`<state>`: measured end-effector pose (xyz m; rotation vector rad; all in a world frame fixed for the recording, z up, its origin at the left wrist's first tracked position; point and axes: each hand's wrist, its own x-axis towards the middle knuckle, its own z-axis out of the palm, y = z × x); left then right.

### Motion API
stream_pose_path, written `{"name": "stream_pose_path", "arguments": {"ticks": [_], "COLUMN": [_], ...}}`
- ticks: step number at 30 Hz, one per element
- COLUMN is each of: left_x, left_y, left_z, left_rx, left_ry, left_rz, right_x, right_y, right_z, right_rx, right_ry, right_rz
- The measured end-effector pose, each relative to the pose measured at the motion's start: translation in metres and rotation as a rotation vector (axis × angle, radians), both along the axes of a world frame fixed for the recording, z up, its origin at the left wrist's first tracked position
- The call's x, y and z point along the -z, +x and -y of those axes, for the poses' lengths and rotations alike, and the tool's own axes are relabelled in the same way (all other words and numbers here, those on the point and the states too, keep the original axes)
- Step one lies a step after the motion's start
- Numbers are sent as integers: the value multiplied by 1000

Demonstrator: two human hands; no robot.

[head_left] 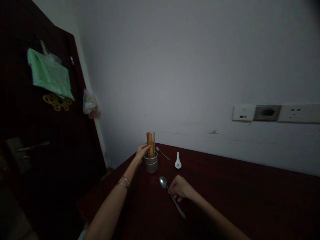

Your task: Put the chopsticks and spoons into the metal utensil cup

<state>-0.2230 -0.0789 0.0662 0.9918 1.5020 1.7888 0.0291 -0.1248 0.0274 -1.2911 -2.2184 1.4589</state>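
Observation:
My left hand (142,150) reaches to the wooden chopsticks (150,144) that stand upright in a small grey cup (152,164) near the table's far left corner; its fingers pinch the sticks. My right hand (180,187) is closed on the handle of a large metal spoon (165,184) that lies on the dark red table (237,193), bowl pointing toward the cup. A bracelet shows on my left wrist.
A white ceramic spoon (178,161) and a small metal spoon (162,153) lie behind the cup by the wall. Wall sockets (275,113) sit to the right. A dark door (37,150) with a green cloth (50,75) and a handle stands at left.

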Motion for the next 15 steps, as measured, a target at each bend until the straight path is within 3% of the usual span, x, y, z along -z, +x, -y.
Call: {"name": "stream_pose_path", "arguments": {"ticks": [8, 15], "left_x": [1, -4], "left_y": [-5, -10], "left_z": [-2, -7], "left_rx": [32, 25], "left_ry": [-10, -4], "left_rz": [-120, -120], "right_x": [4, -1], "right_y": [6, 11], "right_z": [7, 12], "right_rx": [-42, -27], "right_ry": [464, 510], "right_rz": [124, 136]}}
